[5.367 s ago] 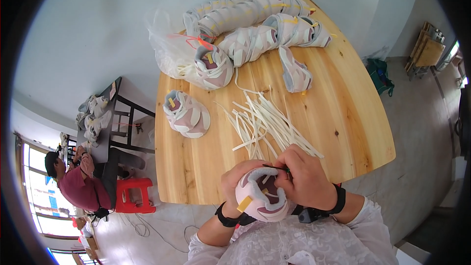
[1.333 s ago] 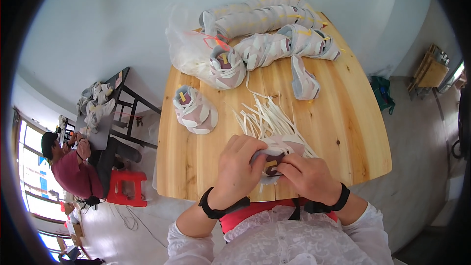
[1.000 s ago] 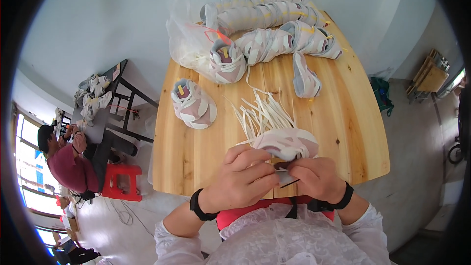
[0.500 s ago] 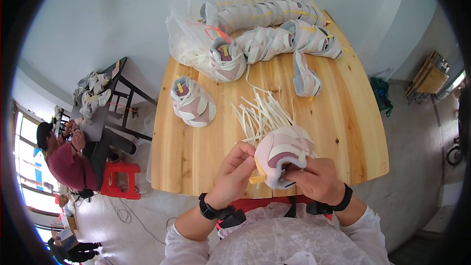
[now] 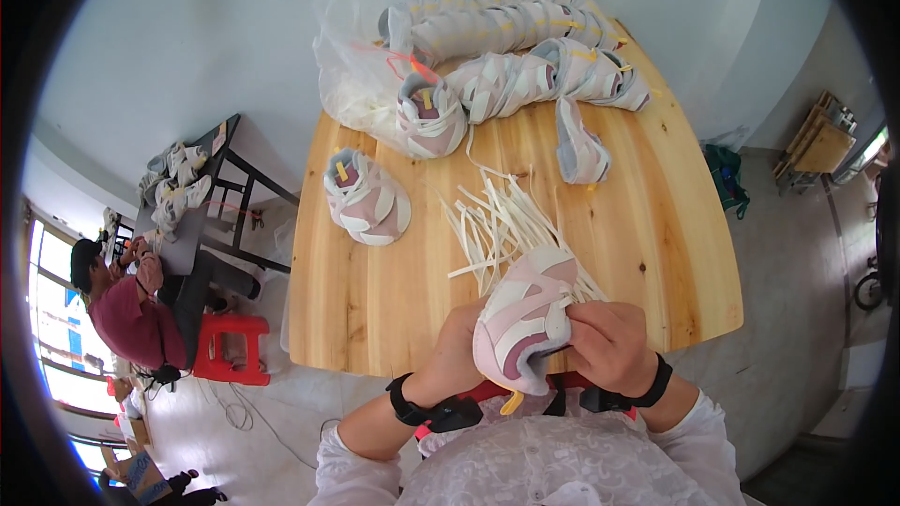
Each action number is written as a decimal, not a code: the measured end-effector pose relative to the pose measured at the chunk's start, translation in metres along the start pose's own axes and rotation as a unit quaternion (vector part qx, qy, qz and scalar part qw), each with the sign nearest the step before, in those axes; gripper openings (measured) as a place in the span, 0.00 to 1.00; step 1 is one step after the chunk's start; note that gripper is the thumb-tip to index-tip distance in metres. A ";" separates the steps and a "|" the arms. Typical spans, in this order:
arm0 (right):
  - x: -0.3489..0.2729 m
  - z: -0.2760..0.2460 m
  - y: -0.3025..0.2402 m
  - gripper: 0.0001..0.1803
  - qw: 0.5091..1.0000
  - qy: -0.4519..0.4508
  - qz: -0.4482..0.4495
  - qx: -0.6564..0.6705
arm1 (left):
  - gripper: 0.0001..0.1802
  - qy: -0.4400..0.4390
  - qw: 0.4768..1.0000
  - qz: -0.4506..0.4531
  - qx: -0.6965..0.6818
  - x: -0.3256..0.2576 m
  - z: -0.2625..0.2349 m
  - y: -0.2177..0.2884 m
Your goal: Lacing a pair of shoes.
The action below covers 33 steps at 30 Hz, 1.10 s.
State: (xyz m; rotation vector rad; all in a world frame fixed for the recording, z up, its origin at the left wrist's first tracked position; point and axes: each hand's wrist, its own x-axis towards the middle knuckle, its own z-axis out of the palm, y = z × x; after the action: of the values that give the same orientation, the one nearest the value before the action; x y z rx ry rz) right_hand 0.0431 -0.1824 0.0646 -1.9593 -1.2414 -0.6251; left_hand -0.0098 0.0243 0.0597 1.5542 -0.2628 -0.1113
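A pink and white shoe upper [image 5: 527, 305] is held up over the table's near edge, tilted, with its grey-lined opening and yellow tab toward me. My left hand [image 5: 456, 358] grips it from the left side; the fingers go behind the upper and are hidden. At its right edge, by the eyelets, my right hand [image 5: 607, 345] is closed in a pinch; anything small between the fingertips cannot be made out. Just beyond the upper lies a loose bundle of flat white shoelaces [image 5: 504, 223], fanned out on the wooden table [image 5: 675, 290].
Two laced uppers, one nearer [image 5: 368, 204] and one farther [image 5: 431, 124], stand at left. Another upper [image 5: 583, 152] lies at right. Nested rows of uppers [image 5: 506, 30] and a clear plastic bag [image 5: 352, 84] fill the back. A person [image 5: 136, 319] sits at a dark table farther left.
The shoe upper has been turned and tipped, its yellow tab swinging down toward me. My left hand has slid behind it. My right hand has shifted from the opening to the eyelet edge.
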 end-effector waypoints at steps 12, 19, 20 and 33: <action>0.007 -0.002 0.002 0.13 0.990 -0.047 0.079 0.103 | 0.34 -0.028 0.996 0.026 0.082 0.004 -0.001 0.014; 0.007 -0.001 -0.007 0.15 0.970 -0.053 0.151 0.185 | 0.37 -0.012 0.953 0.149 0.265 -0.003 -0.001 0.010; 0.008 -0.003 -0.006 0.15 0.967 -0.063 0.149 0.195 | 0.37 -0.014 0.953 0.149 0.264 -0.004 0.000 0.009; 0.007 -0.010 -0.001 0.16 0.830 -0.147 0.241 0.482 | 0.34 -0.041 0.996 0.031 0.075 -0.011 0.002 0.013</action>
State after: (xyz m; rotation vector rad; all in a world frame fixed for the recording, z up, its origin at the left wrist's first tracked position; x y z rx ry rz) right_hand 0.0450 -0.1862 0.0768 -1.3809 -0.8757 0.5204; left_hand -0.0224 0.0251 0.0712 1.6916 -0.3916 -0.1076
